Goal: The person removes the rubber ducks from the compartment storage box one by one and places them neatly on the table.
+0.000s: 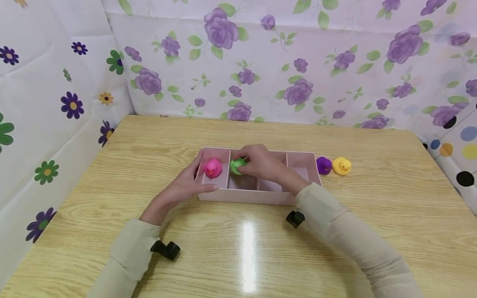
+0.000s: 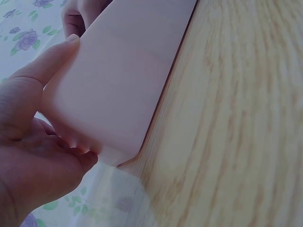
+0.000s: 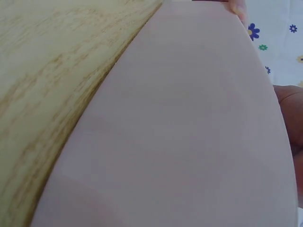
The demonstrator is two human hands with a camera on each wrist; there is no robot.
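Pinching a glossy bright-green duck (image 1: pixel 236 167), partly hidden at three o'clock, in right hand (image 1: pixel 260 162), gripping pale-pink box (image 1: pixel 246 196) at nine o'clock with left hand (image 1: pixel 185 182).

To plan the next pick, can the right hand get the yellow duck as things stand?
Probably not yet: the right hand holds the green duck. Otherwise, the yellow duck looks reachable, uncovered beside the purple duck.

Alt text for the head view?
The right-hand grip pinches a green toy duck inside a pink divided box; the left-hand grip holds its left end. A bright pink duck sits leftmost inside; purple duck and yellow duck stand outside, right.
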